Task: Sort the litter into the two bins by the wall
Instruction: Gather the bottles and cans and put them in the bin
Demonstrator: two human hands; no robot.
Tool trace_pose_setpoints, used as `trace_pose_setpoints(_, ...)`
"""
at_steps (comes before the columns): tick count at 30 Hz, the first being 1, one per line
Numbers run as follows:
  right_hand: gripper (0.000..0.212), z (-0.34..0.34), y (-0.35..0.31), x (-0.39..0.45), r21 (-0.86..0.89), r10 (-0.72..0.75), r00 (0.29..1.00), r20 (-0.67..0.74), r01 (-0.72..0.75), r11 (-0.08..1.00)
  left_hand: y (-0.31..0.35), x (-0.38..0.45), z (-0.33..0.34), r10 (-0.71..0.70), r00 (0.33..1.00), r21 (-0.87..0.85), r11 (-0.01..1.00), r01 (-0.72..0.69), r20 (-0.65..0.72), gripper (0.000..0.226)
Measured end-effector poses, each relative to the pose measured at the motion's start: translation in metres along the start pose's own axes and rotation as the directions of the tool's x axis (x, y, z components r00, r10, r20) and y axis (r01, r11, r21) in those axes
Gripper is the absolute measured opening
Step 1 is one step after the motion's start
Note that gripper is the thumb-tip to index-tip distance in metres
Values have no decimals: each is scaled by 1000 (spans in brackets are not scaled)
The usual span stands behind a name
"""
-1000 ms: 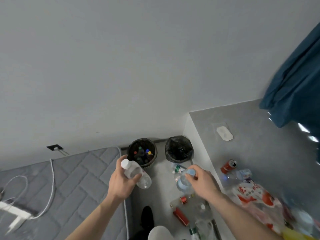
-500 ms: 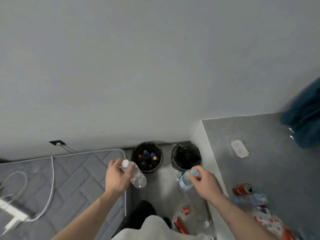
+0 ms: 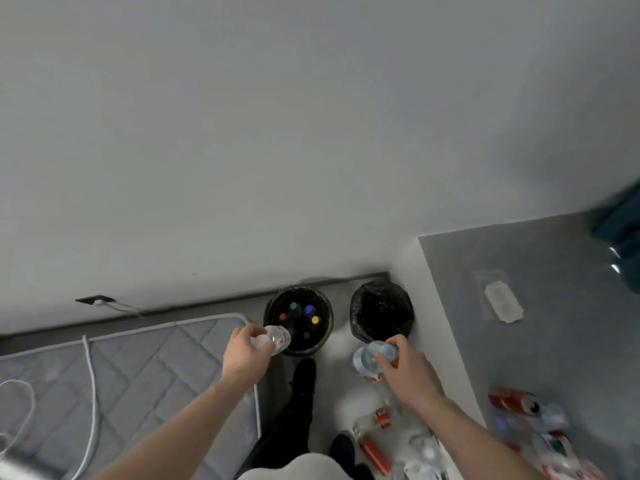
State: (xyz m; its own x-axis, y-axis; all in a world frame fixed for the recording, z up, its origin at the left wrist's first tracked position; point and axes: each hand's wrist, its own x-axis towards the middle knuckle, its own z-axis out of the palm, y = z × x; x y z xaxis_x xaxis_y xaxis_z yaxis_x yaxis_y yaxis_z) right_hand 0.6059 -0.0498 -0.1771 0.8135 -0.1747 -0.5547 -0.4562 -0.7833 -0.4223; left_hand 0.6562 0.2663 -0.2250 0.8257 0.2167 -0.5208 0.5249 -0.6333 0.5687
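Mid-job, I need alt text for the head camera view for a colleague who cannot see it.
Seen from above, a person's left hand holds a clear plastic bottle at the rim of the left black bin, which holds coloured-capped bottles, while the right hand holds a blue-capped clear bottle just short of the right black-bagged bin. Cans and bottles litter the floor and the grey table.

A clear plastic bottle with a white cap and red label (image 3: 275, 339) is held tilted at the near rim of the left round black-lined bin (image 3: 298, 320), which holds bottles with coloured caps. A clear plastic bottle with a pale blue cap (image 3: 369, 356) is held just before the right black-bagged bin (image 3: 381, 311). Both bins stand on the floor against the wall. More bottles and red cans lie on the floor nearer.
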Motion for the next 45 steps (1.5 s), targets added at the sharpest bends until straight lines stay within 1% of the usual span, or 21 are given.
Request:
trace_pose_setpoints(3, 22, 8, -7, 28, -16, 45, 999, 26, -44, 999, 1, 44, 12, -49, 996, 50, 998, 45, 75, 16)
trace_pose_setpoints(7, 21, 24, -10, 73, -102, 46, 997, 54, -40, 994, 0, 100, 38, -36, 988, 184, 983, 7, 153, 24)
trace_pose_setpoints(11, 19, 50, -5, 121, -122, 52, 993, 104, -39, 992, -6, 149, 78, -38, 976, 225, 974, -12, 215, 25)
trace_pose_setpoints(17, 17, 110, 23, 194, -57, 64, 990, 129, -57, 997, -44, 213, 153, -104, 966, 222, 974, 50, 236, 28)
trace_pose_setpoints(20, 18, 145, 45, 224, -42, 61, 989, 133, -55, 998, -70, 242, 190, -108, 958, 243, 969, 42, 265, 30)
trace_pose_setpoints(24, 17, 175, 67, 245, -21, 48, 992, 120, -46, 999, -94, 276, 224, -115, 956, 268, 962, 41, 270, 30)
trace_pose_setpoints(28, 15, 203, 83, 256, 28, 40, 990, 132, -44, 999, -116, 300, 249, -116, 942, 319, 948, 10, 314, 32)
trace_pose_setpoints(30, 16, 213, 89, 259, 39, 39, 990, 137, -45, 998, -124, 308, 257, -128, 935, 333, 943, 11, 331, 36)
trace_pose_setpoints(35, 15, 224, 89, 262, 4, 37, 990, 135, -38, 999, -131, 311, 257, -144, 939, 303, 952, 45, 312, 47)
trace_pose_setpoints(38, 14, 223, 80, 264, -15, 29, 991, 129, -27, 1000, -135, 306, 246, -130, 930, 334, 943, 9, 343, 51)
trace_pose_setpoints(41, 14, 221, 71, 269, 7, 15, 991, 135, -16, 1000, -139, 300, 235, -100, 913, 370, 927, -59, 395, 54)
trace_pose_setpoints(45, 16, 224, 63, 278, -3, -55, 991, 122, 56, 998, -148, 296, 223, -102, 912, 388, 919, -66, 396, 53)
